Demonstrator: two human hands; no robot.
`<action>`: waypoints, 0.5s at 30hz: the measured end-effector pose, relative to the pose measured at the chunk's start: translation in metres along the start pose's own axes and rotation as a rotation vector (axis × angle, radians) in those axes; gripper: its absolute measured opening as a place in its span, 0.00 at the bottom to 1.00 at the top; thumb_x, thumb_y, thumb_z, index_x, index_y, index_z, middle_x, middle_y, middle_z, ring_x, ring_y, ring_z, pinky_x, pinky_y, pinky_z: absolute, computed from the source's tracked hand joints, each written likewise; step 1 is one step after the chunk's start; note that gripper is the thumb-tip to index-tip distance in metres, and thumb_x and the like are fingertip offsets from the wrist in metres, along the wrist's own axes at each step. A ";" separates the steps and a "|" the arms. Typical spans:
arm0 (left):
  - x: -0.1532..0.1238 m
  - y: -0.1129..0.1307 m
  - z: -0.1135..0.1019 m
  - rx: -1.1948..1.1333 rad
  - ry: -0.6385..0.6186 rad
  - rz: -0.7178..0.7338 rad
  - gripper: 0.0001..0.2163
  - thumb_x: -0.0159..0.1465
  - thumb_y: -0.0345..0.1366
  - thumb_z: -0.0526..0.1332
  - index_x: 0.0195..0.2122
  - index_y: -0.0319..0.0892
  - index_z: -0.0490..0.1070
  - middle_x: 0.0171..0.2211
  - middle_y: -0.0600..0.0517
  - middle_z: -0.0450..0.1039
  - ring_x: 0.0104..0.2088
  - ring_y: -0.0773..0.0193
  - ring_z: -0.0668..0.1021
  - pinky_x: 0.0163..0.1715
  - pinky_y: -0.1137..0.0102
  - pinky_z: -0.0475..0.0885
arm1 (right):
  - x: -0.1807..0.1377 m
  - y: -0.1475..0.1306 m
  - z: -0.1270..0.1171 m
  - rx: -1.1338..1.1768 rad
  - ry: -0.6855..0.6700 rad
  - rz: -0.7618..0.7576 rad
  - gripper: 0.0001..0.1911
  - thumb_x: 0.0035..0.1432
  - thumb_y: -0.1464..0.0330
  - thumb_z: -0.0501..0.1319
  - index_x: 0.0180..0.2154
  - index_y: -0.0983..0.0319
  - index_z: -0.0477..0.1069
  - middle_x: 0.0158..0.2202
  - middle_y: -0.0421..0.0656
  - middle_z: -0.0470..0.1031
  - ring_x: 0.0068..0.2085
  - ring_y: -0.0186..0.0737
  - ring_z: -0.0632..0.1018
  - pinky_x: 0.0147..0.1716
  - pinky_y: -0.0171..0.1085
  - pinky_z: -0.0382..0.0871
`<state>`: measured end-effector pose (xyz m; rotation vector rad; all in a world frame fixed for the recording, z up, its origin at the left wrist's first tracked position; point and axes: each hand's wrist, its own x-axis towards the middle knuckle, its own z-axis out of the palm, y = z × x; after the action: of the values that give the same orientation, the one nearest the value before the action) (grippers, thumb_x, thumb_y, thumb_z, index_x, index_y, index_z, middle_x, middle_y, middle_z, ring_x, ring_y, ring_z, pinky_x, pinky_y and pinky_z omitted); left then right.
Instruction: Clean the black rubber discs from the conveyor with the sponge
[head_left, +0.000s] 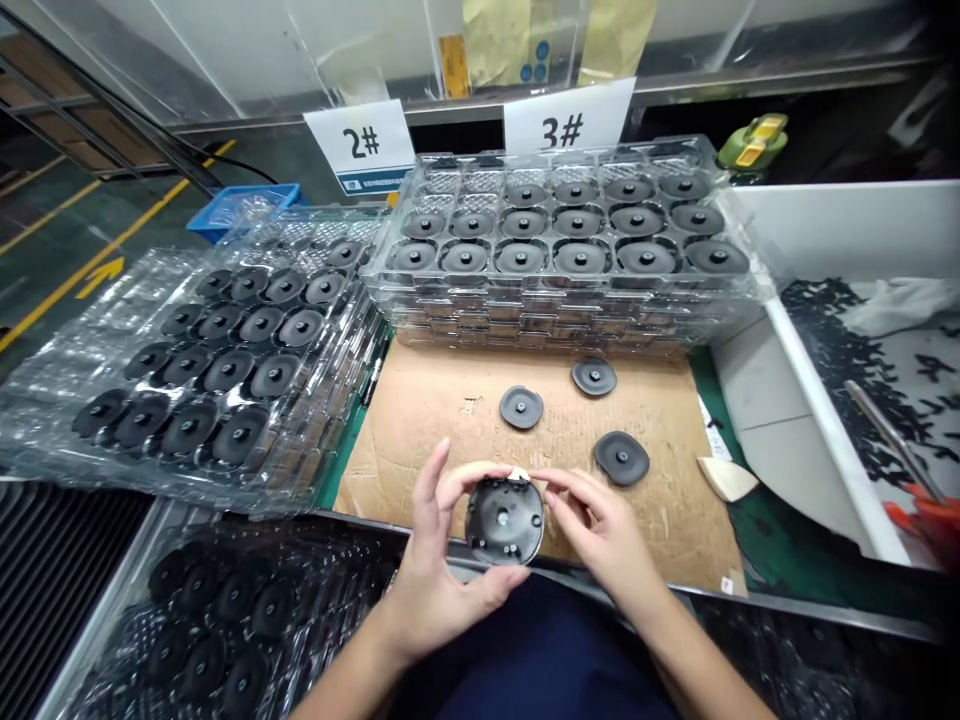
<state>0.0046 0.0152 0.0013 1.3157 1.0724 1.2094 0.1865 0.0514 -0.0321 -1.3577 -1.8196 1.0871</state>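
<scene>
Trays: clear stack [570,290] at the back full of black discs, another stack [210,360] off to the left
Cardboard: brown sheet [675,500] on the bench, three loose discs [521,407] lying on it
Left hand [435,570]: fingers curled round the round black part [504,520], held just above the cardboard's near edge
Right hand [607,530]: fingertips pinching at the part's top rim, next to a small white bit [519,474]

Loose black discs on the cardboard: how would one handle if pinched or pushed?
Each disc is thin with a wavy rim, so probably light and a bit flexible. It lies flat on the cardboard, so unlikely to roll; a push should slide it. The raised centre hub looks like the easiest pinch point. The similar part in the left hand looks rigid.
</scene>
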 end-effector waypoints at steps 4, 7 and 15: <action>0.004 0.005 -0.001 0.268 -0.059 0.054 0.48 0.51 0.23 0.64 0.60 0.61 0.30 0.51 0.50 0.63 0.53 0.56 0.67 0.55 0.56 0.58 | -0.015 -0.007 -0.009 0.000 0.044 0.028 0.13 0.59 0.71 0.53 0.46 0.60 0.70 0.34 0.42 0.70 0.27 0.33 0.69 0.24 0.32 0.63; 0.005 0.010 -0.003 0.331 -0.048 0.094 0.48 0.50 0.22 0.65 0.61 0.60 0.32 0.52 0.50 0.64 0.53 0.57 0.68 0.55 0.58 0.57 | -0.019 -0.021 -0.018 0.115 0.091 0.024 0.13 0.59 0.71 0.55 0.46 0.58 0.69 0.37 0.43 0.71 0.33 0.35 0.71 0.28 0.33 0.65; 0.001 0.012 -0.006 0.224 -0.071 -0.032 0.46 0.50 0.26 0.66 0.62 0.53 0.35 0.49 0.49 0.67 0.52 0.58 0.69 0.54 0.63 0.58 | -0.009 -0.048 -0.024 0.491 -0.274 0.106 0.12 0.56 0.68 0.61 0.44 0.57 0.71 0.34 0.40 0.74 0.33 0.33 0.74 0.32 0.33 0.68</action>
<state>-0.0016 0.0160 0.0136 1.4949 1.1995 1.0331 0.1882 0.0421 0.0214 -1.0558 -1.5235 1.7116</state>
